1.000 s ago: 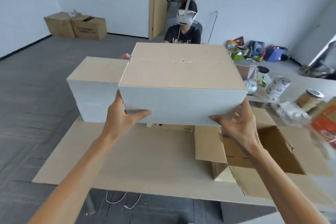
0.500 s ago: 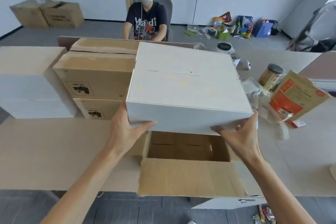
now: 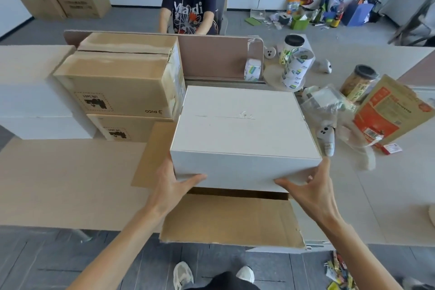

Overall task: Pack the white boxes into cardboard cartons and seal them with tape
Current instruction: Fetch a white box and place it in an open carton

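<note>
- The white box [image 3: 244, 125] is sitting between both hands, directly over the mouth of the open carton [image 3: 230, 219], broad face up and roughly level.
- The left hand [image 3: 174, 186] is gripping the near left corner, with its thumb lying flat along the front face and the other fingers hidden round the side or beneath.
- The right hand [image 3: 310, 188] is mirroring it at the near right corner. Its thumb is on the front face and its fingers [image 3: 312, 178] are curling onto the box.
- Key relation: the box lies just ahead of both hands, equally near each. Its longer edge seems to run across from hand to hand, square with the opening below.
- A dark slit is showing under the box's near bottom edge. I cannot tell whether the base is already inside the carton walls.
- My read is that the next move is a straight drop, and corners could be catching on the carton rim if the box is tilting.
- The box is smooth matte white card with crisp edges and a faint scuff on its lid.
- The carton is brown corrugated board, with its near flap splaying out over the worktop [image 3: 58, 183] edge, ragged along the rim.
- Taped brown cartons [image 3: 117, 82] are standing stacked just left of the box.
- More white boxes [image 3: 30, 92] are piling beyond them at far left.
</note>
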Available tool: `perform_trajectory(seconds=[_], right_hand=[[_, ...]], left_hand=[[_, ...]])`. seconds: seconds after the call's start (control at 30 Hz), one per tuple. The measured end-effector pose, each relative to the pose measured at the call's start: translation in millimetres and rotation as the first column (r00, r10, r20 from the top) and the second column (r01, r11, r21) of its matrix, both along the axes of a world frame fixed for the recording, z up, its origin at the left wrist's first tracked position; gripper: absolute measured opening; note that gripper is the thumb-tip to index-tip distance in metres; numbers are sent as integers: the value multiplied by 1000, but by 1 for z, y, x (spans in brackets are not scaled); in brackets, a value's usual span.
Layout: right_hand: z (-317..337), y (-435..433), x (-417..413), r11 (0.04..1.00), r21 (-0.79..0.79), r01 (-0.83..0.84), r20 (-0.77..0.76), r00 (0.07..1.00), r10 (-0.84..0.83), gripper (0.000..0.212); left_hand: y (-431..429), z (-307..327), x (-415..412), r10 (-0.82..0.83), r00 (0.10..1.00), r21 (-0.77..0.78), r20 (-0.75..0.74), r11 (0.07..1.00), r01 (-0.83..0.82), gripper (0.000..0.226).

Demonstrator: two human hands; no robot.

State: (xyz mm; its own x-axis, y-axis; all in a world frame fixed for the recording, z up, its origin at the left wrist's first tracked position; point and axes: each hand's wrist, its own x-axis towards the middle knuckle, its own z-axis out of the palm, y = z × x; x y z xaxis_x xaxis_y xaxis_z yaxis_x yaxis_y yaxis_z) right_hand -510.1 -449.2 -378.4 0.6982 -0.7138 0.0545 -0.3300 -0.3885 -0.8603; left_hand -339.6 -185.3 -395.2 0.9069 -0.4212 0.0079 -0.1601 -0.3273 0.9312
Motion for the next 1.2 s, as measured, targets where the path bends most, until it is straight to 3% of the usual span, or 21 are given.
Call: perform_trajectory(seconds=[0.23, 0.5, 0.67, 0.77, 0.87, 1.0, 1.1, 1.2], right_hand=[[-11, 10, 3, 1000, -14, 20, -76, 997, -21, 68], [-29, 12, 10, 999, 31, 19, -136, 991, -14, 69], [-41, 13, 14, 998, -55, 16, -226, 974, -28, 69], [-52, 13, 15, 997, -60, -51, -337, 941, 28, 69], [-58, 9, 11, 987, -81, -138, -364, 926, 100, 72], [-63, 4, 7, 927, -236, -293, -431, 886, 171, 69], [-65, -7, 12, 947, -221, -233, -365, 920, 141, 64], [-69, -30, 17, 962, -267, -47, -315, 948, -42, 60]], left_hand=[[2, -26, 1, 33, 995, 3, -99, 999, -33, 63], [8, -39, 13, 8, 994, 35, -110, 999, -4, 60], [8, -54, 29, -57, 992, 122, -110, 990, 70, 76], [8, -65, 33, -91, 990, 253, -112, 960, 117, 74], [14, -69, 38, -172, 980, 201, -104, 961, 190, 75], [25, -66, 49, -304, 951, 331, -58, 893, 305, 52], [34, -67, 63, -187, 981, 383, -52, 904, 193, 50], [50, -65, 85, 59, 998, 556, 2, 829, -51, 54]])
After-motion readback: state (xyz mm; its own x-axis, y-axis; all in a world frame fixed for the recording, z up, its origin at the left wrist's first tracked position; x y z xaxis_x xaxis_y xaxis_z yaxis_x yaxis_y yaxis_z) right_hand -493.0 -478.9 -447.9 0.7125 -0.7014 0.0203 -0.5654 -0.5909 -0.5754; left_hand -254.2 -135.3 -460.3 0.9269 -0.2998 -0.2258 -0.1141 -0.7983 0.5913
